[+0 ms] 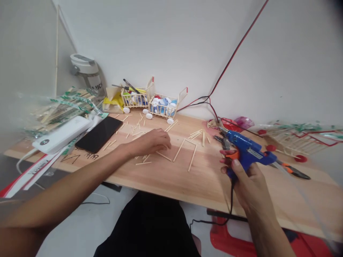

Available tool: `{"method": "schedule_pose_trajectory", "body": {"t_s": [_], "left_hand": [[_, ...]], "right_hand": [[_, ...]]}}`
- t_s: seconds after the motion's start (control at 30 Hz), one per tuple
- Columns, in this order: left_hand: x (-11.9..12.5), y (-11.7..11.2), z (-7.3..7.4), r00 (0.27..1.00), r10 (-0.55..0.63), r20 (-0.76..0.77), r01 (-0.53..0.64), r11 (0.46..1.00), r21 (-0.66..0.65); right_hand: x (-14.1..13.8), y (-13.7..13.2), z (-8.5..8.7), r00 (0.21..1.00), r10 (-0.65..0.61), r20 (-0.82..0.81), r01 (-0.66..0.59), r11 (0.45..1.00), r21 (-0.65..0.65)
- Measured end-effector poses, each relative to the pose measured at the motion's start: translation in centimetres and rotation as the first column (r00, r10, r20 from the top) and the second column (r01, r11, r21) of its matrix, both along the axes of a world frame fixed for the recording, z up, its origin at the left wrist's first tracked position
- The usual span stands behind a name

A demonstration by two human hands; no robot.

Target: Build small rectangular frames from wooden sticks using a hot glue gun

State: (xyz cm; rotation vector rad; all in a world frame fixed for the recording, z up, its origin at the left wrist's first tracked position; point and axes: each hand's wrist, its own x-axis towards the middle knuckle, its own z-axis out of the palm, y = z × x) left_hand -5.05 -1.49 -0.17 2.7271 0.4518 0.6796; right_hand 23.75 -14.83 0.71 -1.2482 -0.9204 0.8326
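Note:
My right hand [245,180] grips a blue hot glue gun [248,151] by its handle, a finger on the orange trigger, the nozzle aimed left over the wooden board [171,178]. My left hand [152,141] rests palm down on the board with its fingers curled over thin wooden sticks [146,159]. Just right of that hand lies a three-sided stick frame [186,151]. What the left fingers press or pinch is hidden.
Two small stick-built carts [163,105] filled with bottle caps stand at the back wall. A black tablet [99,134], a white power bank [63,135] and bags of sticks [64,107] lie left. Pliers [293,170], red caps and red cables lie right.

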Motion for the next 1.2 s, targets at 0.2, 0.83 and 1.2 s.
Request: {"method": "schedule_pose_trajectory", "body": {"t_s": [0.2,0.83,1.2], "left_hand": [[6.4,-0.5,1.5,0.974,-0.18,-0.137,0.2,0.968,0.151],[10.2,0.8,0.2,0.924,-0.273,-0.266,0.313,0.942,0.121],[11.2,1.2,-0.8,0.955,-0.237,-0.181,0.273,0.938,0.211]], "right_hand": [[0.3,-0.6,0.0,0.996,0.051,0.07,-0.049,0.998,-0.027],[1.5,-1.6,-0.7,0.991,0.078,-0.105,-0.093,0.985,-0.148],[1.5,-1.8,-1.0,0.995,0.066,-0.069,-0.077,0.983,-0.17]]}}
